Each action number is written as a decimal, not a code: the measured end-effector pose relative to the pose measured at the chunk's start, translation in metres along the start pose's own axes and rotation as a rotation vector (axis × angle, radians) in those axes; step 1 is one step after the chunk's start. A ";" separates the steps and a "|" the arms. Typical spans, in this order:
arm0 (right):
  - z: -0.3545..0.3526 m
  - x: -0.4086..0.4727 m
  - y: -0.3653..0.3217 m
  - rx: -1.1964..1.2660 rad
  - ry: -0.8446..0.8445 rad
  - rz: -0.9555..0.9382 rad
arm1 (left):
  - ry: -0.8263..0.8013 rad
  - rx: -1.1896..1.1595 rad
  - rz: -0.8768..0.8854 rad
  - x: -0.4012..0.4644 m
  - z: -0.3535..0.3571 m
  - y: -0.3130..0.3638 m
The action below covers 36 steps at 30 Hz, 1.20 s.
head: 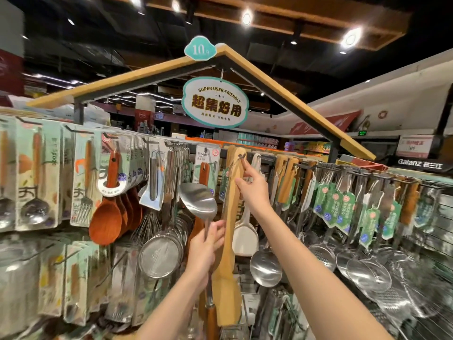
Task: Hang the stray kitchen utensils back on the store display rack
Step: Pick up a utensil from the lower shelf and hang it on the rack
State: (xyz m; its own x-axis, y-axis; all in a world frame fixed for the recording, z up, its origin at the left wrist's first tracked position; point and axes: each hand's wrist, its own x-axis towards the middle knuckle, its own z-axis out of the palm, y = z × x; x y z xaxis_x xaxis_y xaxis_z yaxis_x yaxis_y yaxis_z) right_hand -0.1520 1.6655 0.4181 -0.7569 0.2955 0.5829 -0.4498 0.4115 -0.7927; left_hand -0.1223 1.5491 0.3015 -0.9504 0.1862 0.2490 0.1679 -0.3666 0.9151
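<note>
Display rack (259,157) hooks carry hanging utensils (266,263).

Dark open ceiling (103,40), round spotlights (351,38) lit. Wooden roof-shaped frame (282,89) overhead, oval hanging sign (215,104). Stocked shelves (257,139) behind.

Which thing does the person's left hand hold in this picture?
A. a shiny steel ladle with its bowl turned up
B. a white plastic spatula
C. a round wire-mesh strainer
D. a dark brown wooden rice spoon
A: the left hand grips the thin handle of the shiny steel ladle, whose bowl stands above the fingers, while the right hand reaches to the hook with the long light wooden spatula.
</note>
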 end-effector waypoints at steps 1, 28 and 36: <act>0.001 0.005 0.003 0.002 -0.002 0.007 | 0.011 0.018 0.006 0.002 -0.004 0.000; -0.154 -0.138 0.002 -0.324 -0.663 0.444 | 0.008 -0.760 -0.362 0.000 0.090 -0.004; -0.248 -0.186 -0.015 0.001 -0.554 0.509 | 0.033 -0.766 -0.573 -0.035 0.116 -0.050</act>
State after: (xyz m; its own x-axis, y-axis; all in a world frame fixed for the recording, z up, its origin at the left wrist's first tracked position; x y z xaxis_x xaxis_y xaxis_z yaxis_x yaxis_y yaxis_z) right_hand 0.1131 1.8179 0.3660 -0.9991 -0.0279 -0.0308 0.0196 0.3392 -0.9405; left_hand -0.0668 1.6668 0.2841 -0.8438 0.5012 -0.1916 -0.5307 -0.7267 0.4362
